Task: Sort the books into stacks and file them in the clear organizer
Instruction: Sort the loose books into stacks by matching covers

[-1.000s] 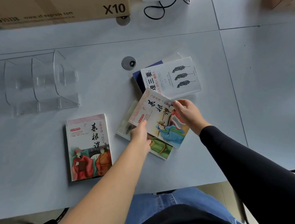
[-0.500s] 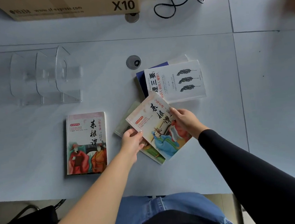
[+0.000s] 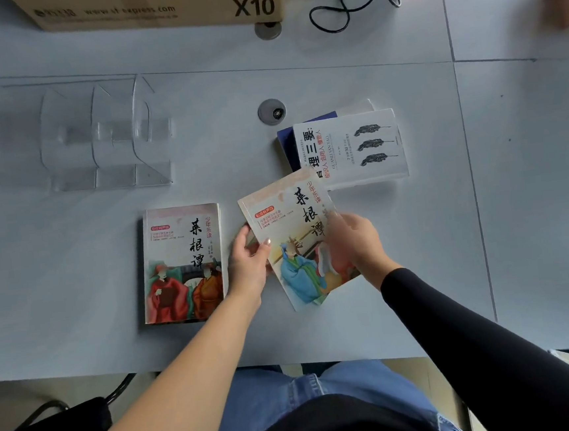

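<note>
Both hands gripped an illustrated book (image 3: pixel 299 245) tilted over a white table (image 3: pixel 419 272): the left hand (image 3: pixel 249 263) pinched its left edge, the right hand (image 3: pixel 355 240) clasped its right side. A matching book (image 3: pixel 182 263) lay flat just left. A white-covered book (image 3: pixel 353 149) rested farther right on a dark blue one (image 3: pixel 287 149). The clear organizer (image 3: pixel 97 139) stood far left.

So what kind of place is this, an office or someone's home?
Probably an office or workroom: pale desks butted together with cable grommets, a shipping carton at the back, and a clear organizer waiting beside the books.
</note>
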The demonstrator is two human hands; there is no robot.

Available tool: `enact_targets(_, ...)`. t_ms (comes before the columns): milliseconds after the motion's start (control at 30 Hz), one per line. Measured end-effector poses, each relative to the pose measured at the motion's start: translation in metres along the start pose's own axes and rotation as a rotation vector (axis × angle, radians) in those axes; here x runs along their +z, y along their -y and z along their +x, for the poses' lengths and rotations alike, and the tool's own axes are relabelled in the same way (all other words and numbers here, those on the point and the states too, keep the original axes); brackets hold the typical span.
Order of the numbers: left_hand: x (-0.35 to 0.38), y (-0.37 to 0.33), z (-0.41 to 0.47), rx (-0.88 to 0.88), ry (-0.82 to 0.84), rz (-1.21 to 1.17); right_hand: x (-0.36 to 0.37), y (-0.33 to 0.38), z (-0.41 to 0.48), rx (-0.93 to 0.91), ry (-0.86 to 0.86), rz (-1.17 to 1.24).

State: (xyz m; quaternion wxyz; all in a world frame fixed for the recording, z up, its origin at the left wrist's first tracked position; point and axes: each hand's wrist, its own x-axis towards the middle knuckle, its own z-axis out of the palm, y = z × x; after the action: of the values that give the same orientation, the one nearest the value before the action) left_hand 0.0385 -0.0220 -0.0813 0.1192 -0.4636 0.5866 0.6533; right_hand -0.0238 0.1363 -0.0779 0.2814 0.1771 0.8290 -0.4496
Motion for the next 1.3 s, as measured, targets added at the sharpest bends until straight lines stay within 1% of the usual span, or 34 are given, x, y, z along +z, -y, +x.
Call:
enact_targets(67, -0.013, -0.006, 0.0, 0.035, 0.023, 0.006, 0.009, 0.004, -0.008, -0.011, -0.069, 0.005)
enact_targets(133, -0.031, -0.014, 0.001, 0.068, 0.037, -0.01, 0.022, 0.011, -0.018, -0.005, -0.091, 0.063)
enact_targets(233, -0.066, -0.023, 0.009, 0.086, -0.001, -0.017, 0.049, 0.021, -0.029, 0.011, -0.083, 0.152)
enact_targets(300, -0.092, -0.027, 0.017, 0.096, -0.03, -0.014, 0.068, 0.027, -0.038, -0.028, -0.071, 0.067)
enact_targets(367, -0.117, -0.03, 0.024, 0.106, -0.062, -0.019, 0.089, 0.032, -0.047, -0.059, -0.047, 0.052)
enact_targets(500, -0.161, -0.031, 0.037, 0.075, -0.134, 0.002, 0.133, 0.042, -0.06, -0.019, 0.01, 0.081)
enact_targets(633, -0.189, -0.029, 0.044, 0.024, -0.123, 0.06, 0.166, 0.051, -0.061, 0.021, 0.049, 0.06)
enact_targets(733, -0.202, -0.025, 0.049, 0.013, -0.08, 0.145, 0.185, 0.055, -0.062, 0.052, 0.078, 0.027)
enact_targets(833, -0.209, -0.019, 0.057, 0.031, -0.042, 0.229, 0.199, 0.052, -0.062, 0.077, 0.067, -0.004)
enact_targets(967, -0.212, -0.016, 0.062, 0.018, 0.001, 0.303, 0.209, 0.046, -0.062, 0.078, 0.017, -0.049)
enact_targets(1200, -0.211, -0.011, 0.067, 0.022, 0.012, 0.371, 0.222, 0.047, -0.064, 0.042, -0.102, -0.187)
enact_targets(1300, -0.212, 0.006, 0.081, 0.005, 0.0, 0.408, 0.226, 0.046, -0.066, 0.053, -0.133, -0.223)
